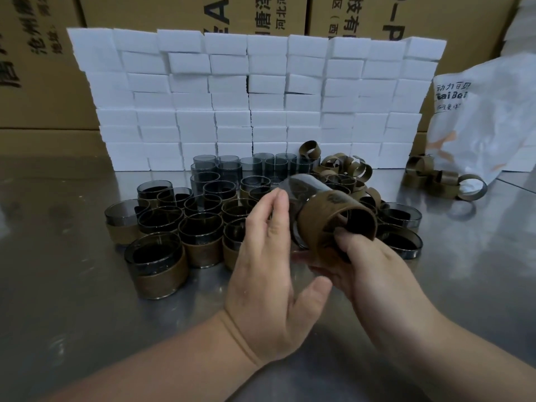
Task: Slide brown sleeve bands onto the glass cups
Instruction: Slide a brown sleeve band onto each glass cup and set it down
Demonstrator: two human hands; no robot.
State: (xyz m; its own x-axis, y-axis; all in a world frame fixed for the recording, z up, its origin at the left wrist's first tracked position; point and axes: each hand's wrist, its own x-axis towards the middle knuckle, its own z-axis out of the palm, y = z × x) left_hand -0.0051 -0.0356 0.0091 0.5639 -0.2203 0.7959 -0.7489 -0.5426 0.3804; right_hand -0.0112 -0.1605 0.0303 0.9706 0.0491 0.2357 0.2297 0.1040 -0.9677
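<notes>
Brown sleeve band (pixel 327 219), pinched by the right hand (pixel 365 271), sits partway on the tilted smoky glass cup (pixel 301 188), which the left hand (pixel 269 256) braces with flat fingers, likely as counter-pressure; banded cups (pixel 158 265) stand left of the hands, loose bands (pixel 358 169) beyond.

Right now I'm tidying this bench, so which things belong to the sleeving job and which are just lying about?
Job: glass cup touched by the left hand, brown band gripped by the right hand, loose bands, bare cups, sleeved cups.
Lying about: white foam blocks, cardboard cartons, white bag.
</notes>
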